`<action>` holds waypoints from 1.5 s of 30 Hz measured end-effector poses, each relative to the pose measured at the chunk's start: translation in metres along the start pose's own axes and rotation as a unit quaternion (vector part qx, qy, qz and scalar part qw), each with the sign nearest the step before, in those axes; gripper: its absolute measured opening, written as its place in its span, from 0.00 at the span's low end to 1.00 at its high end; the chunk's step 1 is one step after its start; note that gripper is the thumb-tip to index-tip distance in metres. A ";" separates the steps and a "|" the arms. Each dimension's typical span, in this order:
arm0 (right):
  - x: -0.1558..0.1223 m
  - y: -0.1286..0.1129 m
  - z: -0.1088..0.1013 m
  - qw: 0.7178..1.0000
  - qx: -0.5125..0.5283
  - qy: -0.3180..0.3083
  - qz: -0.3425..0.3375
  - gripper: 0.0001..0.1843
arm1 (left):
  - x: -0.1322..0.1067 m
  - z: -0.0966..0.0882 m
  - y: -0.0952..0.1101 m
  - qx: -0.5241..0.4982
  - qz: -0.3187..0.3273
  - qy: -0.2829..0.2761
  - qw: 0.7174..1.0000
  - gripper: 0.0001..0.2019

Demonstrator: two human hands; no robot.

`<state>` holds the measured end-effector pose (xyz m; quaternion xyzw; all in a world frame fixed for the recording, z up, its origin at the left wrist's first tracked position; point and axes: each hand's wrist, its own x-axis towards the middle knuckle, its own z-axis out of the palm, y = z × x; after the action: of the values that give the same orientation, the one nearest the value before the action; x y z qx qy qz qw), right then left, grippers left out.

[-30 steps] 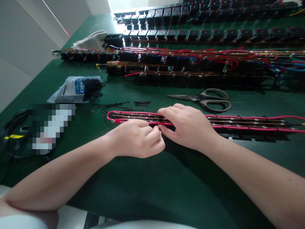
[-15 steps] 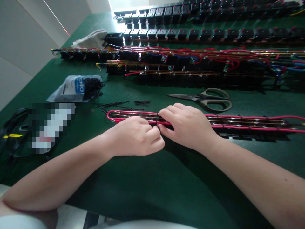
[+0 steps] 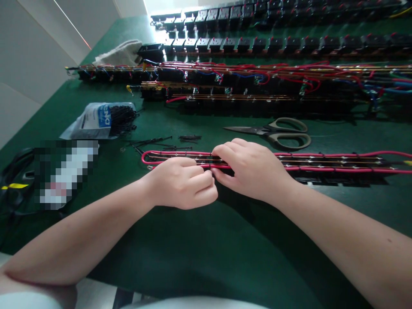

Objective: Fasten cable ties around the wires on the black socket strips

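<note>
A long black strip [image 3: 337, 163] with thin copper-coloured rods lies across the table in front of me. A red wire [image 3: 154, 152] runs along both its sides and loops round its left end, bound by several black cable ties [image 3: 291, 169]. Fingers curled tight, my left hand [image 3: 185, 182] is closed at the strip's near edge; whatever it pinches is hidden. Directly to its right, my right hand [image 3: 252, 169] grips the strip and red wire between thumb and fingers. A dark cable tie [image 3: 210, 161] crosses the strip between the two hands.
Scissors [image 3: 273, 132] lie beyond my right hand. Loose cable ties [image 3: 189, 138] and an open bag of them [image 3: 99, 120] lie at left, near a black cable [image 3: 21, 184] and a blurred-out object [image 3: 69, 174]. Wired black assemblies [image 3: 241, 81] span the table behind.
The view has shifted slightly. Both hands keep their place on the strip, with the left still closed and the right still gripping.
</note>
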<state>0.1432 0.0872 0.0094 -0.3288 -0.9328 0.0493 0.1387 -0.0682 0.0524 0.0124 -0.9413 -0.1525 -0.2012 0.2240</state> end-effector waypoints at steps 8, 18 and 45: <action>0.000 0.002 -0.001 0.999 0.031 -0.006 0.009 0.13 | -0.005 0.002 -0.006 -0.181 -0.105 0.008 0.978 0.07; 0.002 0.001 -0.008 0.996 0.074 -0.039 0.033 0.14 | -0.001 0.003 -0.016 -0.267 -0.301 -0.034 0.915 0.03; 0.001 0.001 -0.004 0.998 0.043 -0.036 0.009 0.15 | -0.004 0.007 -0.012 -0.175 -0.250 -0.066 0.950 0.05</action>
<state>0.1447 0.0888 0.0132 -0.3285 -0.9314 0.1028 0.1184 -0.0740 0.0651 0.0096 -0.9088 -0.3595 -0.2115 -0.0119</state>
